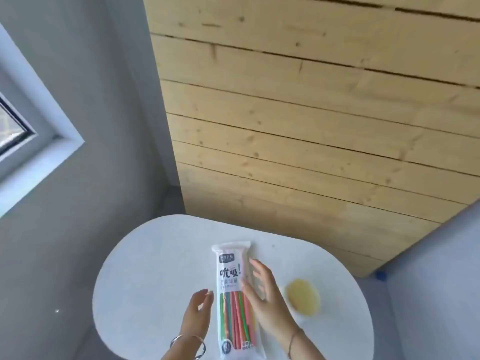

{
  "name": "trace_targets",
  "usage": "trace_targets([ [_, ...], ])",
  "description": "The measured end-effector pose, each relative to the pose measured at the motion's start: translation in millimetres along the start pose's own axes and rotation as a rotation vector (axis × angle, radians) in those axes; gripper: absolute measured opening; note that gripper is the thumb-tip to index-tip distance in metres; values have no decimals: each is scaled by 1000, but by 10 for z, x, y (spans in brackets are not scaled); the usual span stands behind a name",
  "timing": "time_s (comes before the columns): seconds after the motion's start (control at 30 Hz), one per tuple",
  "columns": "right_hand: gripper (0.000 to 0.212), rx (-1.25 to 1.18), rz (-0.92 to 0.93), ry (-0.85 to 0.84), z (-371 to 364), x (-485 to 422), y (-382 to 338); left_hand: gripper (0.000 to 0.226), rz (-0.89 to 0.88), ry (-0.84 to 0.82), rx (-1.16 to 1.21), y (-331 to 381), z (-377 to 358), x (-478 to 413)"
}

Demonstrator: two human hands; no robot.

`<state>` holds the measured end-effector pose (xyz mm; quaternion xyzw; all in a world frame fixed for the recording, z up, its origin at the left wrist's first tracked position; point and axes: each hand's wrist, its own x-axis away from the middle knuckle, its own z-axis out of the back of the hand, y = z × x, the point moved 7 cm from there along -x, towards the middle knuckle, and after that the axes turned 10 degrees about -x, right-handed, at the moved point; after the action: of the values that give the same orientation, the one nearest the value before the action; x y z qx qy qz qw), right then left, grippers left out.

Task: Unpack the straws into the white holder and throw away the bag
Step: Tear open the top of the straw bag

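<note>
At near edge of white table (pixel 145 268): straw bag (pixel 230 276) lying flat between left hand (pixel 198 307) and right hand (pixel 262 294), both loose-fingered, grasping nothing. Film probably light and slippery; pinch top margin above straws (pixel 237 318).

The single head-worn view looks forward and down from close above the white table (pixel 145 281), which fills the near bottom of the frame with the left hand (pixel 197 310) and right hand (pixel 262 289). The frame sits tilted: plank wall (pixel 311 126) far right, window (pixel 15 131) far left.
</note>
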<state>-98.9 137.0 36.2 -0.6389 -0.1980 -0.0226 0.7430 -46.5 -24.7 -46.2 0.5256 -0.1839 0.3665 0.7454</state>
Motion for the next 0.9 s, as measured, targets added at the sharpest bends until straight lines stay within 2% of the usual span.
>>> trace_targets([
  [0.13, 48, 119, 15, -24, -135, -334, 782, 51, -103, 18, 65, -43, -260, -434],
  [0.23, 52, 225, 112, -26, -220, -558, 1237, 53, -168, 80, 170, -100, -373, -745],
  [0.3, 48, 247, 175, -11, -271, -680, 1415, 55, -195, 48, 251, -126, -466, -932],
  [0.37, 52, 304, 238, 20, -279, -821, 1554, 55, -220, 38, 288, -172, -537, -1113],
  [0.5, 62, 598, 437, 20, -432, -937, 1635, 52, -309, 50, 268, -223, -540, -1285],
  [0.63, 51, 534, 472, 13, -457, -970, 1615, 58, -378, 56, 204, -230, -482, -1345],
  [0.77, 46, 335, 473, 5, -432, -922, 1640, 80, -399, 13, 149, -285, -556, -1302],
  [0.9, 45, 188, 512, 8, -495, -882, 1665, 34, -408, 8, 267, -268, -459, -1245],
])
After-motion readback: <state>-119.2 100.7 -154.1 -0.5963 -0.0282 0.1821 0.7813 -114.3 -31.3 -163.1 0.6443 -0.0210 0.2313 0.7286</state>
